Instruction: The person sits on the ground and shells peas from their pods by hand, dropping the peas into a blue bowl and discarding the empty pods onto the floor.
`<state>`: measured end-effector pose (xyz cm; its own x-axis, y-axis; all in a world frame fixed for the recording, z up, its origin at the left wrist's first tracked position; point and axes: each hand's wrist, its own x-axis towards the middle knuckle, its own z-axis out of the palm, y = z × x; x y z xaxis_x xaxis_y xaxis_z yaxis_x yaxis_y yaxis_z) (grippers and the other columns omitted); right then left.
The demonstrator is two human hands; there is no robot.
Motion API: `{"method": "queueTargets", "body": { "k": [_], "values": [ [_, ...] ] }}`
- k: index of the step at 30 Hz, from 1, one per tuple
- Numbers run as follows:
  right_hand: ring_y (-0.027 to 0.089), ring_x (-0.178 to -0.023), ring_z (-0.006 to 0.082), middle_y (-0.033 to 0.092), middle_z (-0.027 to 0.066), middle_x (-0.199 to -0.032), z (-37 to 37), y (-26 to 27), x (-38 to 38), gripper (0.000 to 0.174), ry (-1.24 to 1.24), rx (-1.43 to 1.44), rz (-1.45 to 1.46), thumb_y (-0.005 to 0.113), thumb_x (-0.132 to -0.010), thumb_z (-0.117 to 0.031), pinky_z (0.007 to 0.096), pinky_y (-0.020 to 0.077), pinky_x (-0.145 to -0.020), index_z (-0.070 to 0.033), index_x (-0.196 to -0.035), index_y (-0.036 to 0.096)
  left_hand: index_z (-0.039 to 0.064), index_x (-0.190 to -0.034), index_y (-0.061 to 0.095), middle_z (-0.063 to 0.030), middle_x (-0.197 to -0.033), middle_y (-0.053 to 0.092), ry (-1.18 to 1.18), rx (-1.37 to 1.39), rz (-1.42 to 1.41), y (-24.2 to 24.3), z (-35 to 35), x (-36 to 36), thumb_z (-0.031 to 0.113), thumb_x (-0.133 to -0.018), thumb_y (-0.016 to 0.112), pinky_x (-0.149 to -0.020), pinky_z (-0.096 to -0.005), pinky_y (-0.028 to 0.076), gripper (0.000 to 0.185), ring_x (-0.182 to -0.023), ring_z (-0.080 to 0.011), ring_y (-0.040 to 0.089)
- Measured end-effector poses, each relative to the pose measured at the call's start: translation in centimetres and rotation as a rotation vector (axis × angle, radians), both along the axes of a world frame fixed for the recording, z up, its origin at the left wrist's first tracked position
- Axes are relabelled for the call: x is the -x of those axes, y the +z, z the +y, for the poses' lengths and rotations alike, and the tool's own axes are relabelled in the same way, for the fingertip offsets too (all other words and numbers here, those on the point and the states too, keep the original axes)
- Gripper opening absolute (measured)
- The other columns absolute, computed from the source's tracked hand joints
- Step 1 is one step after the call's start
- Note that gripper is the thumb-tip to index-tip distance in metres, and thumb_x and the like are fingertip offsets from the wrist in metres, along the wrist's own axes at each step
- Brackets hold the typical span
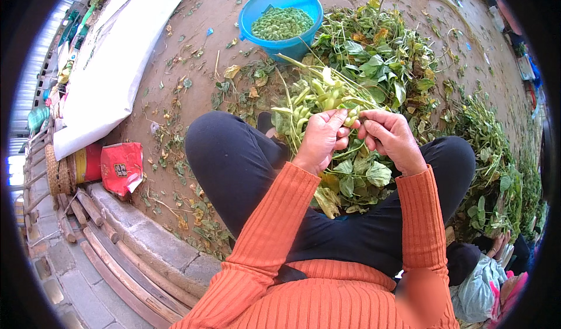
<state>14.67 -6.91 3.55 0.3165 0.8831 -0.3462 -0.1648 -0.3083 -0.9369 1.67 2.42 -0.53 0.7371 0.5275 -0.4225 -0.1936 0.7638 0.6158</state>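
Over the lap, my left hand (323, 139) grips a bunch of cut bean plants with plump green pods (329, 93), probably soybean. My right hand (389, 137) has its thumb and fingers pinched together at the same bunch, close to the left fingertips. A small green pod (352, 117) shows between the two hands. The stems in the bunch point away from me, and broad green leaves (378, 173) hang below the hands between my knees. Beyond the bunch stands a blue plastic tub (280, 44) partly filled with green pods or beans (282, 23).
A heap of leafy bean plants (377, 61) lies beside the tub; more plants (486, 162) spread along the right. At left are a white sheet (109, 61), a red bag (122, 167), a stone kerb (131, 223) and wooden poles (131, 272). Another person's hand (498, 244) shows at lower right.
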Motion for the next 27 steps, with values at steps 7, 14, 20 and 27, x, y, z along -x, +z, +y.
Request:
{"method": "queueTargets", "body": {
  "k": [7,14,20,27],
  "values": [
    [0.045,-0.048,0.0021,0.058,-0.0009,-0.066,0.2,-0.9,0.0,0.017,0.099,0.014,-0.430,0.049,-0.088,-0.003,0.0167,0.0359,-0.044,0.002,-0.097,0.061,0.002,-0.088,0.062,0.0041,-0.068,0.054,-0.107,-0.319,0.178,0.2,0.0,0.2,0.023,-0.091,0.058,-0.040,-0.0140,0.027,0.021,-0.048,0.0006,0.038],
    [0.043,-0.047,0.0017,0.056,-0.0016,-0.063,0.1,-0.9,0.1,0.013,0.028,0.021,-0.275,0.053,-0.088,-0.008,0.0172,0.0341,-0.042,0.001,-0.088,0.062,0.004,-0.093,0.063,0.0033,-0.067,0.056,-0.127,-0.405,0.187,-0.6,0.1,0.2,0.020,-0.091,0.055,-0.040,-0.0152,0.028,0.018,-0.048,-0.0008,0.041],
    [0.040,-0.045,-0.0006,0.055,-0.0031,-0.060,0.6,-1.4,-0.1,0.016,-0.108,0.035,-0.270,0.063,-0.086,-0.017,0.0152,0.0284,-0.039,-0.002,-0.080,0.062,-0.002,-0.097,0.063,-0.0013,-0.074,0.063,-0.128,-0.570,0.223,0.0,-0.1,0.1,0.014,-0.091,0.050,-0.047,-0.0192,0.040,0.022,-0.052,-0.0037,0.049],
    [0.040,-0.045,-0.0006,0.055,-0.0035,-0.060,0.9,-1.5,0.0,0.013,-0.143,0.036,-0.211,0.063,-0.084,-0.013,0.0154,0.0277,-0.039,-0.003,-0.076,0.061,-0.003,-0.101,0.063,-0.0006,-0.074,0.063,0.000,-0.658,0.204,-1.5,-0.9,-0.5,0.009,-0.088,0.056,-0.051,-0.0190,0.041,0.019,-0.057,-0.0028,0.049]
  ]
}}
